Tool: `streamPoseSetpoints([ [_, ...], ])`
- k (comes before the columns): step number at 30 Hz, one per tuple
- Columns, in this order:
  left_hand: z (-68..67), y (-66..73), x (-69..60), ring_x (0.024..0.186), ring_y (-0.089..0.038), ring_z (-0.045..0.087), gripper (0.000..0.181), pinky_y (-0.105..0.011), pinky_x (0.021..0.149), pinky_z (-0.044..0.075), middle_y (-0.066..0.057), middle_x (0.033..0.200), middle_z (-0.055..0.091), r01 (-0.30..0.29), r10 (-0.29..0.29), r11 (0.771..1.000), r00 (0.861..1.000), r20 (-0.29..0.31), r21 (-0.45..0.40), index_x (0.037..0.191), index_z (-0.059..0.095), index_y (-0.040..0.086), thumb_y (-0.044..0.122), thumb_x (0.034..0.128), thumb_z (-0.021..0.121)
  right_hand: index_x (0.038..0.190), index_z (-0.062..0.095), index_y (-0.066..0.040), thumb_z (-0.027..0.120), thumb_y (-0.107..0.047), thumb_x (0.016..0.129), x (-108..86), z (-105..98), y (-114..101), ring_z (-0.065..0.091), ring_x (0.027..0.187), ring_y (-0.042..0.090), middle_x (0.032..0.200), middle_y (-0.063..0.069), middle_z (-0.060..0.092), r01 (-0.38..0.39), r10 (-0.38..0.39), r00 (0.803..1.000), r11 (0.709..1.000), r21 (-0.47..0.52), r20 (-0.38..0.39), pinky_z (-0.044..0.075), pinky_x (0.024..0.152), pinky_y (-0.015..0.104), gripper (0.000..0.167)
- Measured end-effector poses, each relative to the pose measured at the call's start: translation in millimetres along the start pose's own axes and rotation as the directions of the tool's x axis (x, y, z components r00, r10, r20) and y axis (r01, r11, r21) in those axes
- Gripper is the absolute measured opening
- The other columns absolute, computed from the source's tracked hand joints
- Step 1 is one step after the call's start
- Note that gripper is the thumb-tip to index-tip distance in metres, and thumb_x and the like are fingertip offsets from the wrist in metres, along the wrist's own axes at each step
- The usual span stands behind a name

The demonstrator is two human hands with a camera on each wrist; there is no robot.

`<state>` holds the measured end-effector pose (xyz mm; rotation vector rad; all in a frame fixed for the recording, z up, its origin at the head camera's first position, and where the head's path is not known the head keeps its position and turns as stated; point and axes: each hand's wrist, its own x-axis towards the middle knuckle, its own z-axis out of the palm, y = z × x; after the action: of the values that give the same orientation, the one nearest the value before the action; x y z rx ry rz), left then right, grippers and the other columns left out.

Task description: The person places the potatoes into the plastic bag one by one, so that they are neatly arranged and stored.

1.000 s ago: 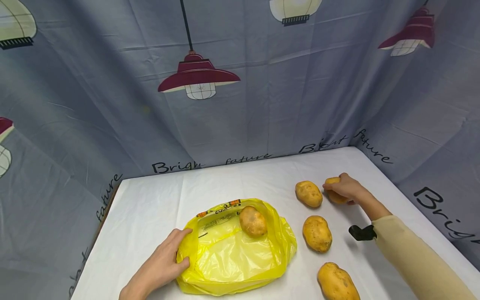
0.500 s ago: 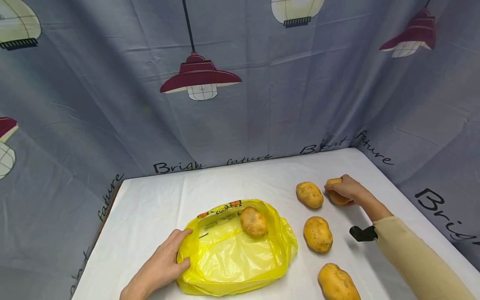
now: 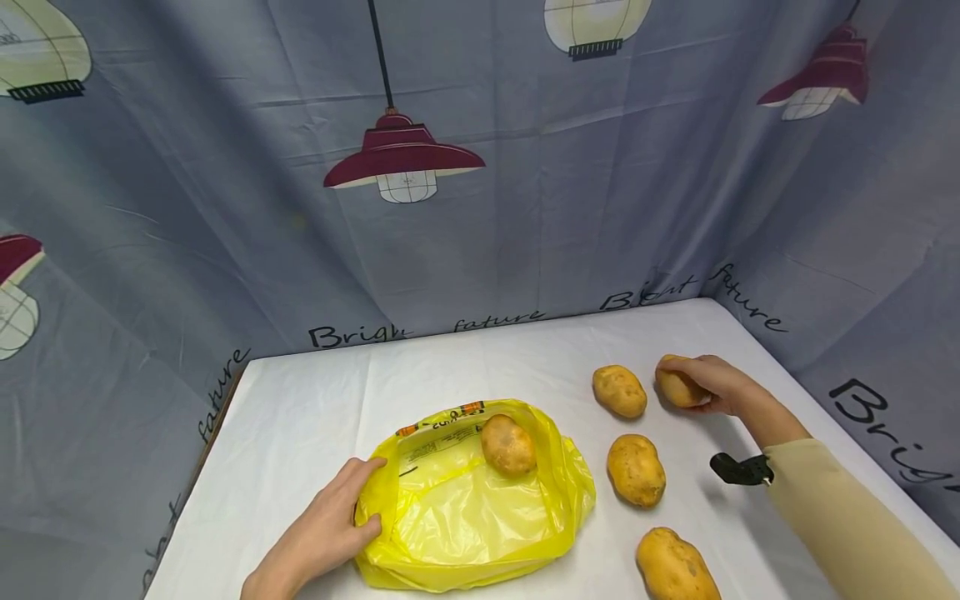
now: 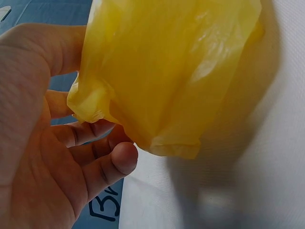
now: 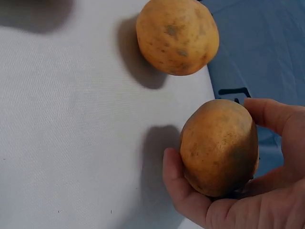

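A yellow plastic bag [image 3: 472, 517] lies with its mouth spread on the white table, and one potato [image 3: 507, 445] is inside it. At the bag's left rim, my left hand [image 3: 322, 529] holds the plastic between thumb and fingers; the left wrist view shows the film [image 4: 162, 71] hanging by the curled fingers [image 4: 102, 169]. Far to the right, my right hand [image 3: 723, 387] grips a potato [image 3: 677, 385], with thumb and fingers on opposite sides of it. The right wrist view shows this potato [image 5: 219, 148] within the curled fingers, its shadow beside it on the cloth.
Left of the gripped potato sits another potato [image 3: 619, 391]. Two more potatoes, a middle one [image 3: 636, 470] and a near one [image 3: 677, 565], lie right of the bag. A grey curtain [image 3: 510, 233] with printed lamps stands behind the white table [image 3: 300, 408].
My right hand has shifted slightly to the right around the far-right potato, which now shows more of its side. The left hand and the bag have stayed in place.
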<state>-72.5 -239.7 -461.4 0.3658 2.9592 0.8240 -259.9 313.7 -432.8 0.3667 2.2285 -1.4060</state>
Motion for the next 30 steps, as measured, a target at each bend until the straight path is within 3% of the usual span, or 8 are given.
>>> streamPoseSetpoints([
  [4,0.2,-0.9,0.3,0.103,-0.006,0.053,0.067,-0.038,0.093,0.048,0.012,0.122,0.051,-0.002,0.002,1.0,1.0,-0.002,-0.001,0.143,0.052,0.011,0.016,0.0786,0.068,0.142,0.02,0.014,0.055,-0.048,0.099,-0.3,-2,0,0.052,0.095,0.028,0.122,0.027,0.034,-0.022,0.02,1.0,0.991,0.131,0.017,0.058,0.08,0.04,0.083],
  [6,0.4,-1.3,0.6,0.104,-0.006,0.053,0.067,-0.038,0.094,0.048,0.012,0.122,0.051,-0.002,0.002,1.0,1.0,0.0,-0.002,0.143,0.051,0.011,0.016,0.0789,0.068,0.142,0.021,0.01,0.056,-0.046,0.099,-0.9,-2,-1,0.053,0.092,0.027,0.122,0.025,0.033,-0.043,0.033,0.998,0.971,0.237,0.046,0.057,0.081,0.04,0.079],
  [8,0.5,-1.6,0.8,0.104,-0.006,0.053,0.067,-0.038,0.094,0.048,0.012,0.122,0.051,-0.001,0.001,1.0,1.0,0.001,-0.003,0.143,0.051,0.011,0.016,0.079,0.068,0.139,0.024,0.004,0.058,-0.044,0.099,-2.3,-2,-3,0.054,0.093,0.026,0.124,0.022,0.031,-0.078,0.048,0.995,0.929,0.362,0.092,0.056,0.085,0.041,0.071],
  [12,0.7,-1.6,1.0,0.102,-0.006,0.052,0.066,-0.038,0.093,0.048,0.013,0.121,0.051,-0.005,0.005,1.0,1.0,0.0,-0.006,0.143,0.052,0.011,0.016,0.079,0.068,0.128,0.031,-0.01,0.062,-0.038,0.098,-3.8,-1,-7,0.054,0.1,0.028,0.127,0.017,0.029,-0.161,0.066,0.981,0.808,0.566,0.185,0.05,0.095,0.044,0.052],
  [15,0.7,-1.5,0.9,0.102,-0.005,0.052,0.066,-0.037,0.093,0.048,0.013,0.121,0.051,-0.009,0.009,1.0,1.0,-0.005,-0.007,0.143,0.052,0.011,0.016,0.0788,0.067,0.126,0.032,-0.016,0.063,-0.037,0.098,-4.6,0,-10,0.051,0.108,0.029,0.13,0.015,0.027,-0.2,0.064,0.971,0.74,0.642,0.228,0.047,0.099,0.043,0.046],
  [17,0.8,-1.5,0.7,0.103,-0.005,0.052,0.066,-0.037,0.094,0.048,0.013,0.121,0.051,-0.009,0.009,1.0,1.0,-0.007,-0.006,0.143,0.052,0.011,0.016,0.0787,0.067,0.127,0.032,-0.018,0.063,-0.037,0.098,-5.0,1,-12,0.051,0.111,0.03,0.131,0.014,0.027,-0.211,0.057,0.968,0.717,0.664,0.245,0.047,0.099,0.043,0.046],
  [21,1.0,-1.2,1.0,0.102,-0.005,0.052,0.066,-0.037,0.094,0.048,0.013,0.12,0.051,0.0,0.0,1.0,1.0,-0.006,-0.007,0.143,0.052,0.011,0.017,0.0784,0.067,0.129,0.031,-0.019,0.062,-0.036,0.099,-7.1,3,-15,0.052,0.111,0.031,0.132,0.014,0.025,-0.21,0.028,0.963,0.703,0.68,0.269,0.048,0.099,0.042,0.046],
  [30,0.2,-0.8,0.6,0.101,-0.005,0.052,0.066,-0.038,0.094,0.048,0.014,0.12,0.05,0.012,-0.012,1.0,1.0,-0.002,-0.005,0.144,0.051,0.013,0.017,0.0793,0.067,0.132,0.032,-0.021,0.059,-0.036,0.101,-16.4,9,-22,0.056,0.108,0.031,0.133,0.017,0.026,-0.17,-0.04,0.956,0.734,0.658,0.291,0.05,0.096,0.043,0.044],
])
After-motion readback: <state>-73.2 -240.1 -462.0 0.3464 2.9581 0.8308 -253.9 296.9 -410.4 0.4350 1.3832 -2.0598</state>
